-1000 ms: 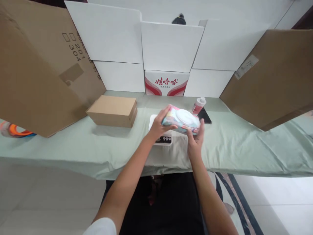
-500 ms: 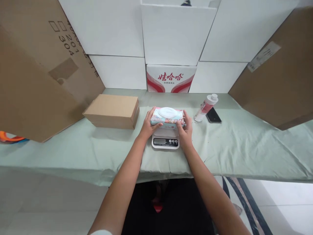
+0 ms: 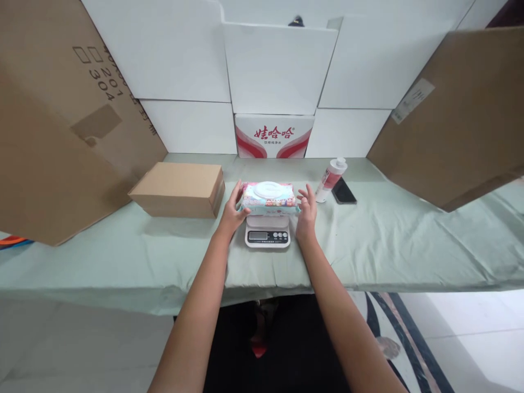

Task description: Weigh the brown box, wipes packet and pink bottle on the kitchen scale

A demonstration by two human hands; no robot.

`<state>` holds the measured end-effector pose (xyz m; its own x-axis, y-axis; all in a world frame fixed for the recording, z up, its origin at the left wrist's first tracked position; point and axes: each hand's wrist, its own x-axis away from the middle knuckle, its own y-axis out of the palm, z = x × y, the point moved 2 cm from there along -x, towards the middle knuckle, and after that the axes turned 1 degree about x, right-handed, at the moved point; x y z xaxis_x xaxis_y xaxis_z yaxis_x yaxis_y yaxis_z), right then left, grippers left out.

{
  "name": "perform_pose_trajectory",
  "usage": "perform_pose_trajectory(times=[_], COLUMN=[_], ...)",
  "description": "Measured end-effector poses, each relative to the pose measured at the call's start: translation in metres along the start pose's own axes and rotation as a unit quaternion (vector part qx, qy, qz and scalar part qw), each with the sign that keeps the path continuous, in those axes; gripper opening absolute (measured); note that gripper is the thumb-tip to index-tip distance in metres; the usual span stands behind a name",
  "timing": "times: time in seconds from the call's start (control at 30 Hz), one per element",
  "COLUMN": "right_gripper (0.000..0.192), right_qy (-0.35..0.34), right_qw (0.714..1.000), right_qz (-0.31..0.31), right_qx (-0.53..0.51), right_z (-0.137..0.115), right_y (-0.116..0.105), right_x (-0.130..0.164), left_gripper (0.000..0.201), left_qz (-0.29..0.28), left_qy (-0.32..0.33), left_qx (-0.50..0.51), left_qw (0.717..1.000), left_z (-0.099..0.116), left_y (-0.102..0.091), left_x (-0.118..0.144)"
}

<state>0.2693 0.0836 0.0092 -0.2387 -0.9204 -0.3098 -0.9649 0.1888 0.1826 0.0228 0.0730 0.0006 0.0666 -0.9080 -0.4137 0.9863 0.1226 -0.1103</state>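
Now both hands' fingers spread, loosed beside the wipes pack (image 3: 268, 197); carton (image 3: 274, 136) reads 娃哈哈.

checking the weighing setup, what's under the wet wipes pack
A white digital kitchen scale on the pale green tablecloth; the pastel wet wipes pack covers its platform, so only its display panel shows.

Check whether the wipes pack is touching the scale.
Touching. The head view shows the wipes pack lying flat on the scale platform, no gap beneath it.
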Motion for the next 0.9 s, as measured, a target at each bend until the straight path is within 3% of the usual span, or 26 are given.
perform_pose_trajectory(times=[0.43,0.9], right_gripper=[0.087,0.090], right_qy=[0.043,0.091], right_qw=[0.992,0.987], right_qz=[-0.077,-0.078], right_qx=[-0.088,-0.110], right_z=[0.018,0.024], right_y=[0.008,0.009], right_x=[-0.006,-0.012], left_gripper=[0.141,0.138], left_qz=[0.009,0.009], left_qy=[-0.003,-0.007], left_qx=[0.040,0.031], left_qw=[0.999,0.999], left_z=[-0.009,-0.012], left_y=[0.000,0.001], left_x=[-0.003,-0.003])
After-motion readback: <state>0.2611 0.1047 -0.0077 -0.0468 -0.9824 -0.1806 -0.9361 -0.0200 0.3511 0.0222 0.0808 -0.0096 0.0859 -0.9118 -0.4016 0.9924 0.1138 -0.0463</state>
